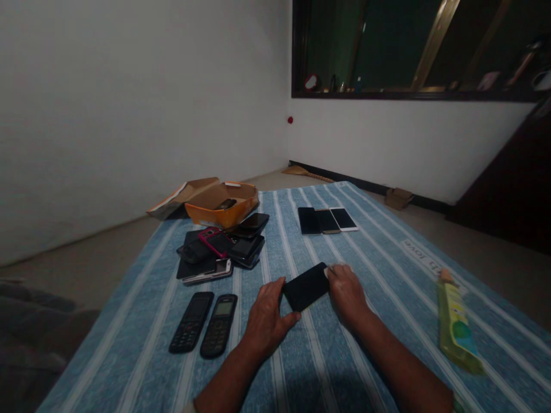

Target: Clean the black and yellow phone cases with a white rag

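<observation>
Broad blue striped cloth (370, 269) spread over the floor, carrying everything else. Dark window recess (413, 46) high in the far wall, well beyond the cloth. Orange cardboard box (224, 215) at the cloth's far left edge, lid folded open, one small dark phone lying inside. Heap of phones (221, 249) on the cloth just in front of that box, overlapping one another, a pink-framed one on top of the heap. Long yellow-green packet (456, 327) lying flat near the cloth's right edge, well apart from both hands. Row of three smartphones (327, 220) side by side and touching, on the far middle of the cloth, screens up. Two dark keypad phones (206, 324) laid parallel and just beside each other on the cloth's near left part, left of the hands. Left hand (267, 321) near the cloth's middle, fingers curled around the near left corner of a black smartphone (306, 287), thumb pressing its lower edge. Right hand (346, 292) just across from it, fingers closed on the same phone's far right corner, something small and pale under the fingertips, too dim to identify. Black smartphone held between both hands, tilted diagonally, low over the cloth's middle; touching the cloth or not, cannot tell.
</observation>
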A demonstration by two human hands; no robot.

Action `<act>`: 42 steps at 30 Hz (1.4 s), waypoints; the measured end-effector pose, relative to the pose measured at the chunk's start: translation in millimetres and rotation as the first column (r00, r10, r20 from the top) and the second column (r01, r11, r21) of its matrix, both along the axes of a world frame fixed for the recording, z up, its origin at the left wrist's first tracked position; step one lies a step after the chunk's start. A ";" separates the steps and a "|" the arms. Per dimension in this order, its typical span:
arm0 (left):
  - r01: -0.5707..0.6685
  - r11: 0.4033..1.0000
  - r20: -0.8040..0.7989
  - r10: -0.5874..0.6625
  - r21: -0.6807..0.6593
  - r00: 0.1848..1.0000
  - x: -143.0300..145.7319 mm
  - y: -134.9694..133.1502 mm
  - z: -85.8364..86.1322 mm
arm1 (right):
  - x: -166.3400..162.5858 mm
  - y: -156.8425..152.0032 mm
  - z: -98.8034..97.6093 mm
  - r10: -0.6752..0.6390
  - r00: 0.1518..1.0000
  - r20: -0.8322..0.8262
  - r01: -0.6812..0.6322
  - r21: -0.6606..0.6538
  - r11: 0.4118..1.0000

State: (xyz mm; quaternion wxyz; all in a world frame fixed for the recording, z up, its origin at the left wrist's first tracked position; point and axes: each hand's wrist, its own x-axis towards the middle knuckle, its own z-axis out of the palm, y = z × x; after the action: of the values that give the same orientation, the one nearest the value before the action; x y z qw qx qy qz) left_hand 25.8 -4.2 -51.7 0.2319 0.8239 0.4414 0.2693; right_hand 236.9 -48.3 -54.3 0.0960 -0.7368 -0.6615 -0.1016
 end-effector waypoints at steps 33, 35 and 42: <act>0.029 0.999 0.048 -0.031 0.027 0.998 -0.2 -0.6 -3.7 | -60.5 18.4 9.9 0.300 0.954 -0.020 -0.300 0.000 0.954; 0.028 0.999 0.046 -0.029 0.021 0.999 -0.1 -0.9 -4.1 | -44.2 21.6 11.7 0.234 0.972 -0.016 -0.234 -0.011 0.972; 0.010 0.999 0.055 -0.012 0.039 0.998 0.1 -1.0 -5.2 | -43.0 26.6 14.2 0.184 0.983 -0.021 -0.184 0.003 0.983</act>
State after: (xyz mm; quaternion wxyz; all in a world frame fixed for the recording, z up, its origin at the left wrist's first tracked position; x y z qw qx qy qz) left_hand 25.8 -5.1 -56.8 0.2295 0.8229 0.4250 0.2991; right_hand 193.9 -21.7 -40.2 0.1123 -0.6736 -0.7256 -0.0848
